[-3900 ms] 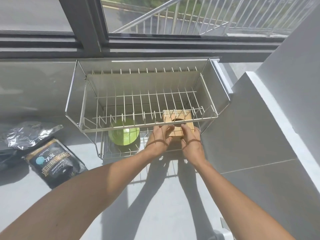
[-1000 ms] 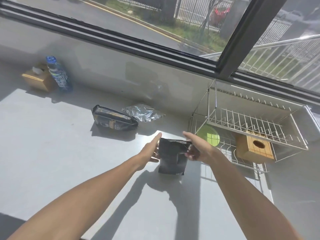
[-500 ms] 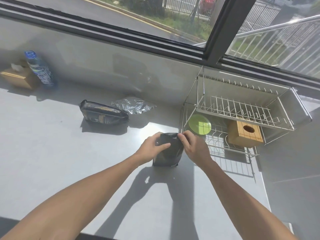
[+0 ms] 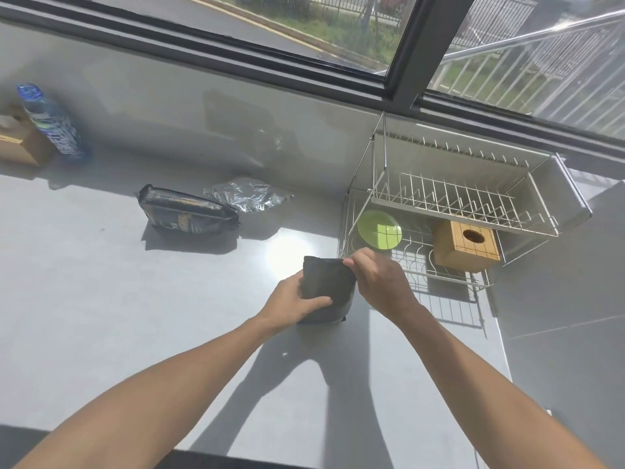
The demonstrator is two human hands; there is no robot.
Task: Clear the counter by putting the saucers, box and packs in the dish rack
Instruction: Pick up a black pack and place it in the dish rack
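Observation:
A small black pack (image 4: 326, 282) stands on the grey counter just left of the wire dish rack (image 4: 463, 211). My left hand (image 4: 291, 299) grips its lower left side and my right hand (image 4: 378, 282) pinches its top right corner. In the rack's lower tier lie a green saucer (image 4: 379, 230) and a wooden box (image 4: 466, 245) with a round hole on top. Further left on the counter lie a black printed pack (image 4: 187, 214) and a silver foil pack (image 4: 248, 194) behind it.
At the far left, against the back wall, stand a blue water bottle (image 4: 50, 125) and a brown tissue box (image 4: 17, 143). The rack's upper tier (image 4: 456, 201) holds nothing. A grey wall (image 4: 575, 282) borders the counter on the right.
Both hands went from the wooden box in the rack to the small black pack. Over the last second they closed on it and stood it upright near the rack.

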